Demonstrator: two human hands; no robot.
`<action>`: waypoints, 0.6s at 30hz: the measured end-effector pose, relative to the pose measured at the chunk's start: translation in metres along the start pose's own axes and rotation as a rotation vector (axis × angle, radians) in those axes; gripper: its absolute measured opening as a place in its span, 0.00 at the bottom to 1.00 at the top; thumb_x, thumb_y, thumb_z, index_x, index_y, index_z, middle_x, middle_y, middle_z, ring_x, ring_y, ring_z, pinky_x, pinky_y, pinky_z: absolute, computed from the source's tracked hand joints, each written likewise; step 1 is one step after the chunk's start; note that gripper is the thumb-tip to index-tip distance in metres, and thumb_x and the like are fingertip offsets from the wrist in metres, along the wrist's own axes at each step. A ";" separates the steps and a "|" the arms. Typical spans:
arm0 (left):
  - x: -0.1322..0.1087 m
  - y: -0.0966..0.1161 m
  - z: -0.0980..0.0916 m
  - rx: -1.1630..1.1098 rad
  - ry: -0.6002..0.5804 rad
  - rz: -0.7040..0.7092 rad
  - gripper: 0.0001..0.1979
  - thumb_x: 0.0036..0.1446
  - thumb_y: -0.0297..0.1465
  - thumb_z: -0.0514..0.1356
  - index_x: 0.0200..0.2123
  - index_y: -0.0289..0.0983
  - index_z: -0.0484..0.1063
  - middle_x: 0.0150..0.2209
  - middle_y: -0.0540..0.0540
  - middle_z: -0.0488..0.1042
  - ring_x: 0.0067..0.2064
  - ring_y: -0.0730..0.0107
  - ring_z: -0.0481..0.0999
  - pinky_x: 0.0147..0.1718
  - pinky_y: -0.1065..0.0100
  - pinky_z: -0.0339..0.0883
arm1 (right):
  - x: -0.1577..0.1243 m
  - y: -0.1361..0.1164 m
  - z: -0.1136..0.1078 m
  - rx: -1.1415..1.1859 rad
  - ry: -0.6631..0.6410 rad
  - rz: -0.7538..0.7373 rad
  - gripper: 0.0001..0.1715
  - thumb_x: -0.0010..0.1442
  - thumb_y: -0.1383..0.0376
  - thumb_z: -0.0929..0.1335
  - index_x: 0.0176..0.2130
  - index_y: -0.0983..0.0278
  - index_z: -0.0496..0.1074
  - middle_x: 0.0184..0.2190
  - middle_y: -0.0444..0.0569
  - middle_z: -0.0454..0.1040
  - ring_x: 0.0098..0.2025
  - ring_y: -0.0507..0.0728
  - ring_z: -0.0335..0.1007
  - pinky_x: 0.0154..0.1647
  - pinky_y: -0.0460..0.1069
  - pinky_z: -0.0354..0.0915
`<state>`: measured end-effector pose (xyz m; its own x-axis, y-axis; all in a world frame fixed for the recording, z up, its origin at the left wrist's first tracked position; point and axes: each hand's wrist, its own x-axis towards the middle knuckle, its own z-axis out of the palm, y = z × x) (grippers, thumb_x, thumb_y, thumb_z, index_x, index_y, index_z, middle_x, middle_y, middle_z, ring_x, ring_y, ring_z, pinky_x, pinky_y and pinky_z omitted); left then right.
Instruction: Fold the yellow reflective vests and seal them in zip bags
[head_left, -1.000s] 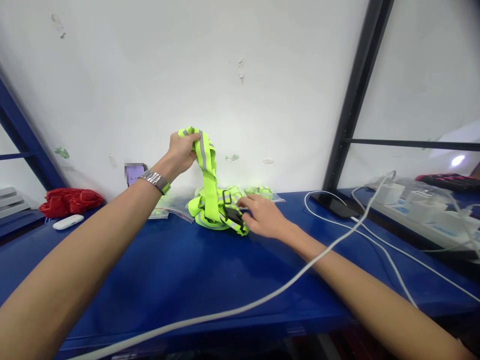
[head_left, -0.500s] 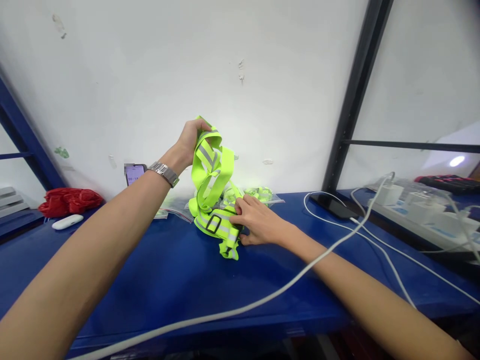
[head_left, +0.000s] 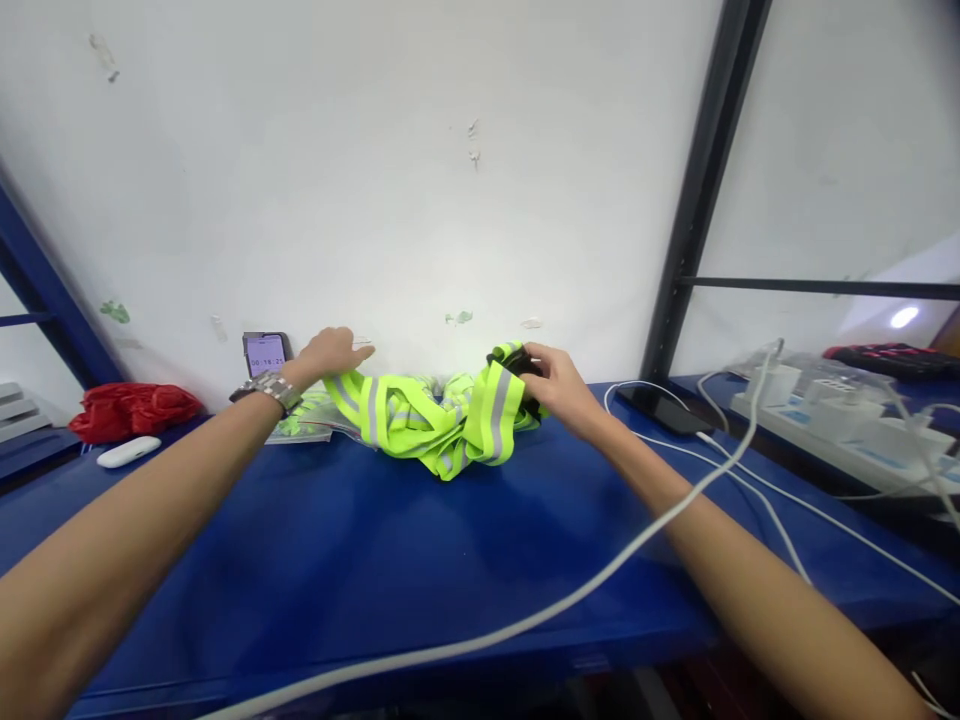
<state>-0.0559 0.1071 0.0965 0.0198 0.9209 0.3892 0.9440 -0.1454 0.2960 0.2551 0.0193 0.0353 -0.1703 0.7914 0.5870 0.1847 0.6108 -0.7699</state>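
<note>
A fluorescent yellow reflective vest point(head_left: 409, 415) made of straps with grey stripes lies in a loose heap on the blue table point(head_left: 420, 580). At its left end my left hand point(head_left: 330, 355) is closed over a strap, thumb pointing right, other fingers partly hidden. My right hand point(head_left: 561, 388) grips the right end, pinching a raised loop and dark parts beside it. Just below my left hand, a clear plastic bag point(head_left: 304, 425) holds more yellow-green material.
A phone showing a timer point(head_left: 266, 352) leans at the back left. Nearby are a red plastic bundle point(head_left: 135, 410) and a white oblong object point(head_left: 129, 451). A white cable point(head_left: 600, 575) crosses the foreground. At right are a black phone point(head_left: 664, 410) and a power strip with chargers point(head_left: 847, 415).
My left hand has lowered and moved left, spreading the vest sideways. My right hand has moved up and right with the other end. The raised straps now lie lower.
</note>
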 end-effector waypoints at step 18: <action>-0.099 0.055 0.067 0.503 -0.087 0.794 0.29 0.52 0.33 0.61 0.58 0.42 0.59 0.47 0.37 0.70 0.46 0.47 0.69 0.40 0.54 0.63 | -0.015 -0.046 0.006 0.443 -0.271 0.264 0.10 0.35 0.68 0.62 0.25 0.63 0.63 0.21 0.44 0.61 0.24 0.54 0.58 0.25 0.50 0.56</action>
<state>0.0156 0.0320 0.0158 0.7237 0.6460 0.2428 0.6745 -0.5878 -0.4467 0.2436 -0.0209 0.0605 -0.4264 0.8459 0.3205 -0.1582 0.2792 -0.9471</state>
